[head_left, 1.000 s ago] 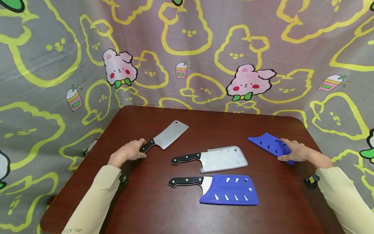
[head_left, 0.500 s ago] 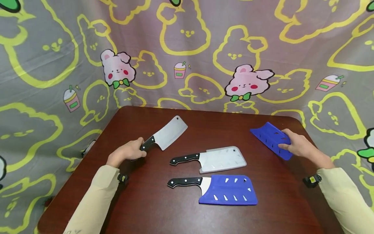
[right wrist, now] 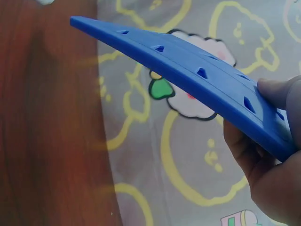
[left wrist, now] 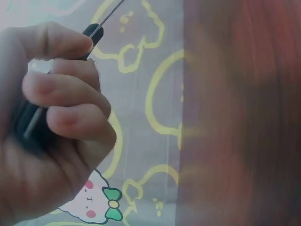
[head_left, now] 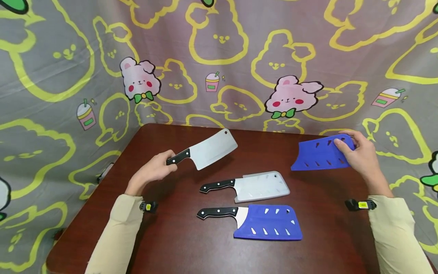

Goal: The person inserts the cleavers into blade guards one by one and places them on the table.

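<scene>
My left hand grips the black riveted handle of a bare cleaver, its blade raised and pointing to the upper right. In the left wrist view the fingers curl round that handle. My right hand pinches a blue blade sheath by its right end, thumb on the near face. The sheath has rows of small slots, and its open end faces left toward the cleaver. In the right wrist view the sheath is seen edge-on, held up with fingers underneath. A wide gap separates cleaver and sheath.
Two sheathed cleavers lie on the dark red-brown table, handles to the left. One is in a whitish translucent sheath; nearer me, the other is in a blue sheath. A patterned curtain hangs behind and beside the table.
The left hand has raised the cleaver and shifted it right, its blade swinging flatter. The right hand has lifted the blue sheath and turned it so its open end points left.
</scene>
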A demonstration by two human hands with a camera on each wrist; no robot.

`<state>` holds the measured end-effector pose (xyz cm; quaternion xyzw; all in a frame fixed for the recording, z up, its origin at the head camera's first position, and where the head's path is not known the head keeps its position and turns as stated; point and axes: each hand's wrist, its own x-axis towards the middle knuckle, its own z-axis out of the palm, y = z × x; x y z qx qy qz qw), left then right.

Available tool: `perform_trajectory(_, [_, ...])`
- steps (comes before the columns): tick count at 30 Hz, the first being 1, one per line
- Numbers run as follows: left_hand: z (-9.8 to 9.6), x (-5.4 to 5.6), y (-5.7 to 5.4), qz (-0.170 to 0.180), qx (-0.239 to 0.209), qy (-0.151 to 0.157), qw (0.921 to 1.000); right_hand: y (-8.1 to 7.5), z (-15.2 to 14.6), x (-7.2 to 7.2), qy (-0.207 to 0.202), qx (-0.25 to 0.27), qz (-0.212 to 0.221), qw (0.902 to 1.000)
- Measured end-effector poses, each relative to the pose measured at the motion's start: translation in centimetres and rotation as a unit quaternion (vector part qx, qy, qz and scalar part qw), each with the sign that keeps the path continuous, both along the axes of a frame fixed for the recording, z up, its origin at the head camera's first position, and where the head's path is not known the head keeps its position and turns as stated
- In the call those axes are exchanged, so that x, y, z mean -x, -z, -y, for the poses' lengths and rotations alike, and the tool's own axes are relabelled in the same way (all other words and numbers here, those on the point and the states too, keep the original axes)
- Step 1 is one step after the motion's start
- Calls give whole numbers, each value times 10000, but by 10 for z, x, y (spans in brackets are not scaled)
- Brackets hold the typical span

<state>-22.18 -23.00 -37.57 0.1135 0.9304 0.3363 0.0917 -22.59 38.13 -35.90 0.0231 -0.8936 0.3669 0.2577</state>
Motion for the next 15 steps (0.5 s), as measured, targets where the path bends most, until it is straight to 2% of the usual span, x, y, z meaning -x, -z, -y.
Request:
perform_trajectory(6, [-5, -3, -6, -304, -279, -103, 9991, -6, 9, -3, -225, 612, -289, 9975])
perform_trajectory(11, [-11, -5, -13, -466, -540, -13, 9975, -17, 19, -8, -382, 1305, -336, 9901])
perform_trajectory(13, [-14, -5, -17, -581, -593, 74, 9965, -22, 24, -11, -524, 1660, -374, 9840])
perform_trajectory(15, [-17, -6, -20, -690, -677, 160, 9952, -27, 30, -12, -822, 2163, -462, 9718])
